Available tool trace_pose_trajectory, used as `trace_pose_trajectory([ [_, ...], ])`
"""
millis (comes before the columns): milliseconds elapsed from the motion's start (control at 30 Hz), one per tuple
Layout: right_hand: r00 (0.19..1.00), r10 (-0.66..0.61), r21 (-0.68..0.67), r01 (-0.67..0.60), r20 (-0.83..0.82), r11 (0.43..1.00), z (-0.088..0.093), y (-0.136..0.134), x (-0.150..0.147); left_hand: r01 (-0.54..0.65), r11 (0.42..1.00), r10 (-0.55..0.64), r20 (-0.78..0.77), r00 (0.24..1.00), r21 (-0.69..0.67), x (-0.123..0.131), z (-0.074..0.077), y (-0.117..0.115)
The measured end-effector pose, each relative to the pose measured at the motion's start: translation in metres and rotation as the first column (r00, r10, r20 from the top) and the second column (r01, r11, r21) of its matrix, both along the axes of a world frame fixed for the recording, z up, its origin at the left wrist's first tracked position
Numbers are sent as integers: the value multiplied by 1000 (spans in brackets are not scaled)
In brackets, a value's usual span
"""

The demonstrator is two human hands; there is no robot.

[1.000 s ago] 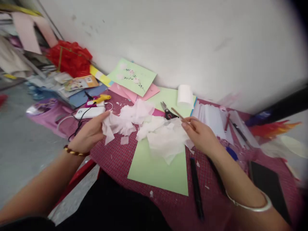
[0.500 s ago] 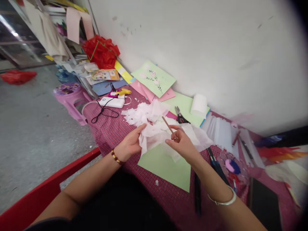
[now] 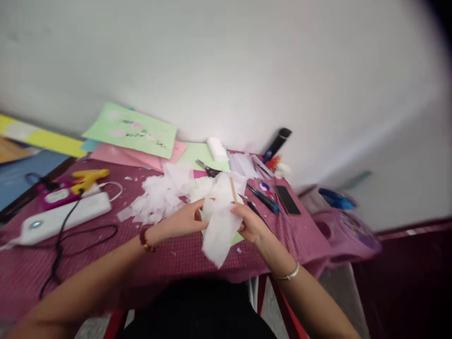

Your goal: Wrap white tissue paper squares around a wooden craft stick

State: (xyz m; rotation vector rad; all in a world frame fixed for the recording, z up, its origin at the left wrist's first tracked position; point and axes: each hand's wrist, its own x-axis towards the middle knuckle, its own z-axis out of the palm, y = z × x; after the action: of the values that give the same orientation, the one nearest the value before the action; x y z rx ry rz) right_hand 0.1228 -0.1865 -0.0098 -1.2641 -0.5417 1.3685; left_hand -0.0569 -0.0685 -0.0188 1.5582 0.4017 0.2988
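Observation:
My left hand [image 3: 185, 220] and my right hand [image 3: 249, 224] both pinch one sheet of white tissue paper [image 3: 219, 227] just above the red checked table [image 3: 176, 259]. The sheet hangs down past the table's front edge. My right hand also grips a thin wooden stick [image 3: 233, 189] that points up and away. A heap of torn white tissue [image 3: 158, 197] lies right behind my left hand. The picture is blurred by motion.
Scissors [image 3: 207, 168], a white roll [image 3: 217, 149], a phone [image 3: 287, 199] and pens [image 3: 264, 197] lie behind my hands. A yellow glue gun [image 3: 86, 178] and a white power bank [image 3: 60, 217] with a black cable sit left. Coloured card sheets [image 3: 132, 132] lean on the wall. A purple stool [image 3: 342, 228] stands right.
The view swung right and dropped lower. My two hands drew together and lifted the tissue sheet off the green card; the stick stayed in my right hand.

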Motion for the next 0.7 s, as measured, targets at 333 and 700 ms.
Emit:
trace_pose_trajectory([
  [333,999,12,-10,-13,-40,1000,-23,-55,7,-194,755,172,-95,980,-627,27,-5,-22],
  [700,398,10,-58,109,917,992,-57,-77,161,-347,713,265,-224,938,-610,12,-43,-41],
])
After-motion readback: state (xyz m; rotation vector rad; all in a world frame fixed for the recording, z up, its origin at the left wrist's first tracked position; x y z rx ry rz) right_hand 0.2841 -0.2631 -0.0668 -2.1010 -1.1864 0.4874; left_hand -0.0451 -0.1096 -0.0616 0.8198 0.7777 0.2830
